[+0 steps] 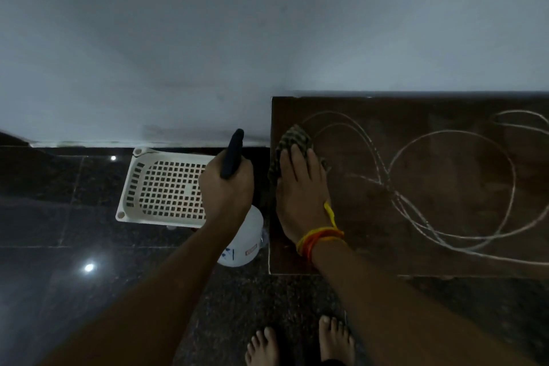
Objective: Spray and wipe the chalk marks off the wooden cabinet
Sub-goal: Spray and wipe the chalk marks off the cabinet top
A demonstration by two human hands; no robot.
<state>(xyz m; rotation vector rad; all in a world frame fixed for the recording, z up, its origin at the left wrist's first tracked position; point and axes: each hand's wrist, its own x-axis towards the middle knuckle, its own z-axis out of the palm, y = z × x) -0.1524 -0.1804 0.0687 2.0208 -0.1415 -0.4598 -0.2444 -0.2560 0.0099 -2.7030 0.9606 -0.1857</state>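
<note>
Gripping spray bottle (242, 242), left hand (225, 187) above white basket (162, 184); right hand (300, 190) flat on cloth (294, 137) over chalk-marked cabinet (430, 187).

Checked cloth (294, 140) on chalk-looped (451, 184) wooden cabinet (445, 110)

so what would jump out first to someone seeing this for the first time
Probably the looping white chalk marks sprawled over the dark cabinet top at right. Next, the right hand pressing a checked cloth flat on the top's left end, and beside it the left hand gripping a spray bottle above the floor, with a white basket behind it.
</note>
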